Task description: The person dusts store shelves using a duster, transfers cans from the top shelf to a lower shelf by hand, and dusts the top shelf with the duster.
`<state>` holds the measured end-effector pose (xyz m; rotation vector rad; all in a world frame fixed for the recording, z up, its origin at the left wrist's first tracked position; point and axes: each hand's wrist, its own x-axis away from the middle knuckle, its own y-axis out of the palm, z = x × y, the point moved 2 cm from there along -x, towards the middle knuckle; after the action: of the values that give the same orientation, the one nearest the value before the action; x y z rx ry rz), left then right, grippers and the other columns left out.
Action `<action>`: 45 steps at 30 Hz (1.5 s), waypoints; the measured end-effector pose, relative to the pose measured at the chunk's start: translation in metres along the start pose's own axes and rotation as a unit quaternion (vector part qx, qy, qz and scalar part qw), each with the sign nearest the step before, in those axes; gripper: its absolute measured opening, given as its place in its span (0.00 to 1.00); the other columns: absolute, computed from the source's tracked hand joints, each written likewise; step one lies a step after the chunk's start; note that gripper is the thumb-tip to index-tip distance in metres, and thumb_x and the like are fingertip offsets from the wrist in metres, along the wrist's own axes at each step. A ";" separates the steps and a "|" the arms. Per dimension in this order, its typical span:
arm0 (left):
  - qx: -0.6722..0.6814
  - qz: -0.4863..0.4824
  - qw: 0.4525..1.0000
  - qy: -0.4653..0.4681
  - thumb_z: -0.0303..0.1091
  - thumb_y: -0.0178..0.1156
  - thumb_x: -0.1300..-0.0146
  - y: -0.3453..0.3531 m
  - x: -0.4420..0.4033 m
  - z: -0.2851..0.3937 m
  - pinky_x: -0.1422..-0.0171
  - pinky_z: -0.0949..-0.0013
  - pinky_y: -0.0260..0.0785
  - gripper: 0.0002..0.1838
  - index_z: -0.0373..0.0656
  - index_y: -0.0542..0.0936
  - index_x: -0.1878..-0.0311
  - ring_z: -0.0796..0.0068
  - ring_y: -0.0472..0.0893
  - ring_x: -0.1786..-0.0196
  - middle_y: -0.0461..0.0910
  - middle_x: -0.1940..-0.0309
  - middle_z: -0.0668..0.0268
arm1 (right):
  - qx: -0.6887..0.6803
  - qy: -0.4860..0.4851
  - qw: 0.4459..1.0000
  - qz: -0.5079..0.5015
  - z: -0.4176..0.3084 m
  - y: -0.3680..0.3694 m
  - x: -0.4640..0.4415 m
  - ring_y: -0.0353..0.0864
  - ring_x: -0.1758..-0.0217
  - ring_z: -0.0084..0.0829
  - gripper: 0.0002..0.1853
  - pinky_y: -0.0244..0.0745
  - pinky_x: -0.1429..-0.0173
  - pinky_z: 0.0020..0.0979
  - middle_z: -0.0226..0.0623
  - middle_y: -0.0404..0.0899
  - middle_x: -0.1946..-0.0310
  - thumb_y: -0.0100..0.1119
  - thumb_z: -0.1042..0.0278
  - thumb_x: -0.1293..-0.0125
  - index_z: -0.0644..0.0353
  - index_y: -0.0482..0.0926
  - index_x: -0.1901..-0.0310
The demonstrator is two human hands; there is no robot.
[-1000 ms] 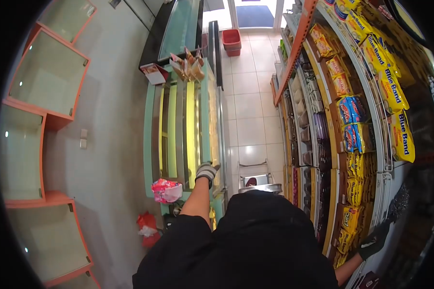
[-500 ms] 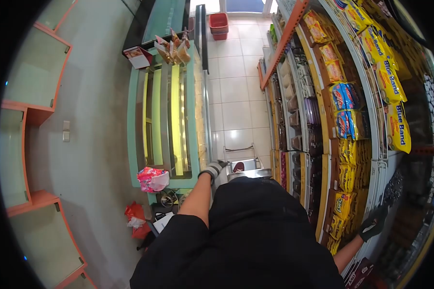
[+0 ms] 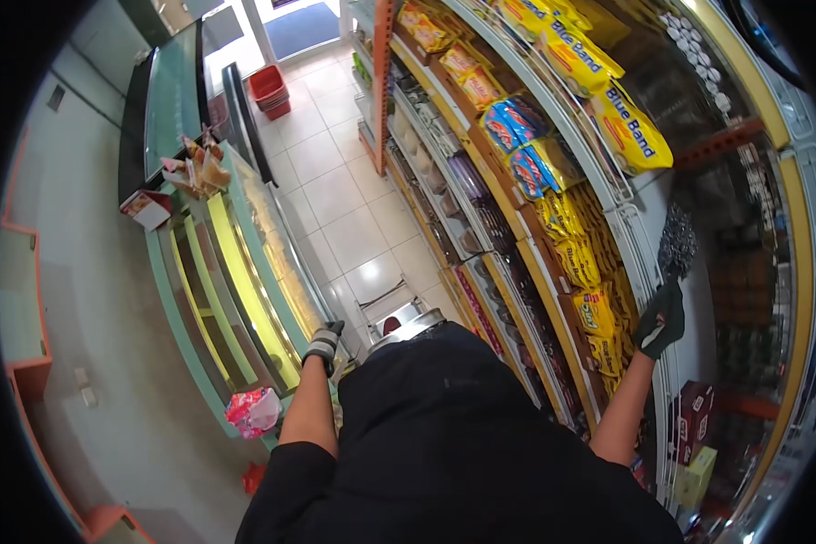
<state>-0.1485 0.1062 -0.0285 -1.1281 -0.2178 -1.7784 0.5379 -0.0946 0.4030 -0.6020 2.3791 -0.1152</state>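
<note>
Duster (image 3: 677,238): dark, speckled, shaggy, elongated; right of frame, over pale shelf surface (image 3: 696,317). Right hand (image 3: 662,322), dark glove: closed round duster's lower end. Left hand (image 3: 324,344), grey-and-black glove: beside glass display case (image 3: 236,272), lower centre-left; grip cannot be told. Glossy yellow pouches (image 3: 630,131), upper right. Red baskets (image 3: 269,89), stacked, upper left.

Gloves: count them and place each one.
2. A grey-banded glove is on the left hand, beside the glass display case; a dark glove is on the right hand, gripping a duster near the shelves. No others show.
</note>
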 end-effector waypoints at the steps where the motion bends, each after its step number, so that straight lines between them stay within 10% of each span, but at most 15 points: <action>1: -0.012 -0.006 1.000 0.005 0.57 0.63 0.30 0.006 0.006 -0.001 0.44 0.60 0.73 0.29 0.37 0.84 0.44 0.63 0.81 0.53 0.85 0.55 0.60 | 0.005 0.003 1.000 0.006 0.000 -0.001 0.000 0.84 0.52 0.29 0.17 0.81 0.45 0.27 0.45 0.86 0.48 0.57 0.79 0.26 0.79 0.80 0.39; 4: -0.052 -0.027 0.998 0.008 0.57 0.63 0.30 0.020 0.013 -0.003 0.51 0.61 0.72 0.27 0.39 0.84 0.47 0.69 0.78 0.62 0.83 0.63 0.66 | -0.112 0.075 0.990 0.030 -0.005 0.002 0.001 0.83 0.53 0.28 0.15 0.81 0.46 0.26 0.44 0.86 0.48 0.58 0.84 0.27 0.78 0.81 0.41; 6: -0.077 -0.041 0.996 0.005 0.57 0.63 0.30 0.024 0.016 -0.001 0.51 0.61 0.72 0.26 0.40 0.84 0.48 0.69 0.77 0.62 0.83 0.64 0.66 | 0.161 -0.059 0.985 -0.011 -0.021 0.012 0.001 0.81 0.51 0.25 0.17 0.76 0.44 0.23 0.37 0.84 0.47 0.56 0.85 0.26 0.75 0.80 0.39; 8: -0.051 -0.049 0.997 0.019 0.56 0.63 0.30 0.023 0.023 0.003 0.51 0.62 0.72 0.26 0.40 0.84 0.48 0.69 0.77 0.62 0.83 0.64 0.66 | 0.110 -0.040 0.993 -0.007 -0.008 0.004 -0.001 0.81 0.52 0.25 0.16 0.76 0.45 0.22 0.36 0.85 0.48 0.57 0.86 0.27 0.74 0.81 0.39; 9: -0.066 -0.071 0.995 -0.031 0.55 0.65 0.31 0.017 0.033 0.020 0.32 0.57 0.71 0.30 0.38 0.83 0.39 0.54 0.83 0.39 0.86 0.42 0.53 | 0.073 -0.024 0.997 0.003 -0.001 0.000 -0.002 0.81 0.52 0.24 0.16 0.76 0.46 0.23 0.36 0.85 0.48 0.58 0.85 0.27 0.74 0.81 0.40; 12: -0.055 -0.064 0.996 -0.008 0.55 0.65 0.31 0.007 0.032 0.027 0.32 0.57 0.71 0.31 0.38 0.82 0.38 0.54 0.82 0.39 0.85 0.42 0.53 | -0.050 0.044 0.997 0.029 -0.004 0.004 -0.003 0.82 0.54 0.24 0.14 0.77 0.47 0.24 0.36 0.87 0.51 0.59 0.82 0.26 0.71 0.83 0.41; 16: -0.077 -0.052 0.996 -0.009 0.56 0.64 0.30 -0.006 0.020 0.027 0.32 0.57 0.71 0.32 0.37 0.81 0.36 0.53 0.82 0.38 0.85 0.42 0.51 | 0.268 -0.123 0.956 0.008 -0.052 0.027 -0.003 0.83 0.55 0.23 0.13 0.78 0.48 0.25 0.36 0.89 0.54 0.61 0.78 0.26 0.69 0.85 0.42; 18: -0.071 -0.020 0.997 0.037 0.56 0.63 0.30 -0.006 0.011 0.022 0.51 0.62 0.72 0.26 0.40 0.84 0.46 0.70 0.78 0.62 0.83 0.65 0.67 | 0.315 -0.132 0.940 0.010 -0.054 0.031 -0.003 0.83 0.55 0.24 0.13 0.78 0.48 0.26 0.37 0.89 0.54 0.61 0.77 0.26 0.68 0.85 0.42; 24: -0.028 -0.038 0.998 0.034 0.54 0.63 0.30 0.008 0.003 0.022 0.53 0.63 0.72 0.22 0.42 0.85 0.50 0.71 0.78 0.62 0.83 0.65 0.67 | 0.129 -0.026 0.991 0.015 -0.021 0.009 0.001 0.84 0.53 0.27 0.14 0.78 0.45 0.26 0.39 0.87 0.51 0.59 0.76 0.25 0.71 0.83 0.41; 28: -0.035 -0.046 0.998 0.038 0.56 0.66 0.31 0.024 0.010 0.034 0.58 0.64 0.72 0.25 0.40 0.85 0.49 0.72 0.77 0.66 0.83 0.67 0.68 | -0.496 0.186 0.844 -0.084 0.004 -0.004 -0.004 0.83 0.45 0.34 0.20 0.79 0.37 0.29 0.47 0.82 0.43 0.53 0.72 0.22 0.77 0.77 0.36; 32: -0.065 -0.091 0.994 -0.001 0.56 0.65 0.31 0.025 0.016 0.049 0.38 0.60 0.72 0.33 0.36 0.81 0.36 0.62 0.81 0.47 0.86 0.50 0.60 | -0.222 0.273 0.930 0.107 -0.033 0.005 0.002 0.83 0.44 0.31 0.19 0.79 0.36 0.27 0.46 0.82 0.43 0.56 0.72 0.24 0.77 0.78 0.38; 36: -0.035 -0.068 0.997 0.014 0.56 0.65 0.32 0.011 0.013 0.052 0.43 0.60 0.72 0.29 0.39 0.83 0.42 0.65 0.80 0.53 0.84 0.57 0.64 | 0.233 -0.031 0.972 -0.009 -0.093 0.007 -0.002 0.81 0.52 0.21 0.17 0.76 0.45 0.25 0.36 0.86 0.50 0.56 0.66 0.21 0.67 0.82 0.39; 39: -0.055 -0.059 0.996 0.029 0.56 0.63 0.30 -0.004 0.004 0.053 0.59 0.64 0.70 0.25 0.41 0.84 0.47 0.72 0.76 0.66 0.82 0.67 0.67 | 0.185 0.042 0.979 0.071 -0.122 -0.022 0.003 0.79 0.57 0.21 0.13 0.73 0.50 0.28 0.35 0.83 0.60 0.56 0.67 0.23 0.65 0.82 0.45; 43: -0.050 -0.065 0.996 0.018 0.55 0.63 0.29 -0.014 -0.012 0.037 0.69 0.68 0.65 0.24 0.43 0.83 0.45 0.77 0.72 0.73 0.79 0.70 0.71 | 0.529 -0.221 0.815 0.086 -0.168 -0.021 0.009 0.78 0.54 0.31 0.16 0.72 0.46 0.30 0.39 0.80 0.51 0.54 0.70 0.26 0.65 0.79 0.41; 45: -0.045 -0.075 0.996 0.005 0.54 0.64 0.29 -0.014 -0.013 0.032 0.70 0.68 0.64 0.22 0.46 0.82 0.45 0.78 0.71 0.73 0.79 0.69 0.71 | 0.295 -0.069 0.952 0.046 -0.150 -0.023 0.004 0.78 0.59 0.27 0.14 0.73 0.50 0.30 0.35 0.80 0.58 0.56 0.67 0.26 0.65 0.81 0.45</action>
<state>-0.1399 0.1399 -0.0159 -1.1941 -0.2236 -1.9426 0.4497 -0.1282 0.5216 -0.2022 2.0812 -0.6915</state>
